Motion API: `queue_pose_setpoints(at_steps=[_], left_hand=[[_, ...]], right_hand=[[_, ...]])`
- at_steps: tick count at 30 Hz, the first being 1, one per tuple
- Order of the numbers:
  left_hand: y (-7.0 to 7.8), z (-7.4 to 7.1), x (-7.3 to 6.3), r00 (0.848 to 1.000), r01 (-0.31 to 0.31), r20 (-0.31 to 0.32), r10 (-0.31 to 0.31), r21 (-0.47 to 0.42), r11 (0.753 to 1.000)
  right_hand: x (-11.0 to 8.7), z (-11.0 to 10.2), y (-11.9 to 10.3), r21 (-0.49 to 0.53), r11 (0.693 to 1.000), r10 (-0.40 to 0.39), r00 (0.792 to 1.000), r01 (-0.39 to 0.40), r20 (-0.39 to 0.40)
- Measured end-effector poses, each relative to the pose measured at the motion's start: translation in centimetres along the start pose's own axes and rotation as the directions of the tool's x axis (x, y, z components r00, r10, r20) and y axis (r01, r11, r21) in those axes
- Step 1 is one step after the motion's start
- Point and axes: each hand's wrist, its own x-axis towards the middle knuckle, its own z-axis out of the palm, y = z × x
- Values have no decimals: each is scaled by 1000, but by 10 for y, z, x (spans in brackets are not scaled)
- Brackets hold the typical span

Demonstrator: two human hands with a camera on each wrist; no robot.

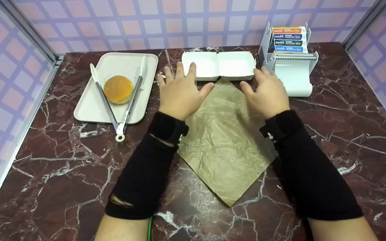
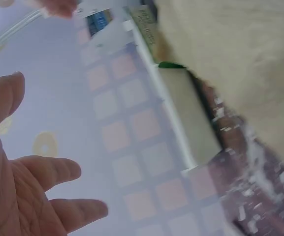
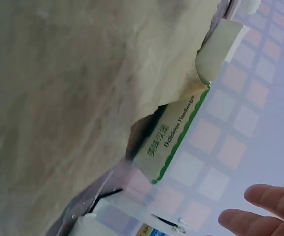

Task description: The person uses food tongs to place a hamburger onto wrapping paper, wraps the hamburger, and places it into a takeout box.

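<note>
A crinkled sheet of brown wrapping paper [image 1: 226, 144] lies diagonally on the marble-patterned table, its far corner reaching an open white hamburger box [image 1: 236, 65]. Over the paper's left side, my left hand [image 1: 181, 92] is spread with its fingertips pointing at the box; in the left wrist view its fingers [image 2: 48, 172] hold nothing. My right hand [image 1: 268, 92] is above the paper's right side, fingers relaxed near the box's right end. The right wrist view shows two of its fingers [image 3: 267, 209] extended, and green lettering on the box's side [image 3: 176, 130].
To the left stands a cream tray [image 1: 90, 108] bearing a round bun [image 1: 118, 89]. Tongs [image 1: 131, 103] straddle the bun, their hinge end over the tray's near edge. At the back right is a white dispenser [image 1: 295, 65] with colored labels and a white roll.
</note>
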Motion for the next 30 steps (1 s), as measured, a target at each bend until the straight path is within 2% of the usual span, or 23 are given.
queue_pose_setpoints(at_steps=[3,6,9,12,16,19,21,27,30], left_hand=[[-3,-18,-9,1000,-5,0,5,-17,1000],[-14,-34,-21,1000,4,-30,-5,-28,1000],[-33,-45,-35,996,40,-74,-42,-28,999],[-60,-50,-45,990,109,-89,-112,-33,993],[-102,-46,-48,969,233,-68,-236,-50,971],[-128,-37,-47,948,316,-15,-318,-60,947],[-141,-30,-47,935,353,32,-352,-59,934],[-160,-14,-48,914,389,138,-382,-25,921],[-165,-8,-48,907,399,159,-389,-33,916]], right_hand=[[-4,-3,3,25,1000,-10,999,11,-35],[-6,-8,5,54,998,-14,999,17,-50],[-7,-12,7,81,997,-7,999,11,-45],[-7,-14,8,85,996,0,999,4,-40],[-7,-15,10,75,997,-7,999,11,-49],[-7,-15,11,69,998,-12,999,15,-45],[-8,-15,12,64,998,-12,999,14,-40],[-9,-13,11,53,998,-18,999,20,-35],[-10,-9,11,54,998,-39,998,41,-44]])
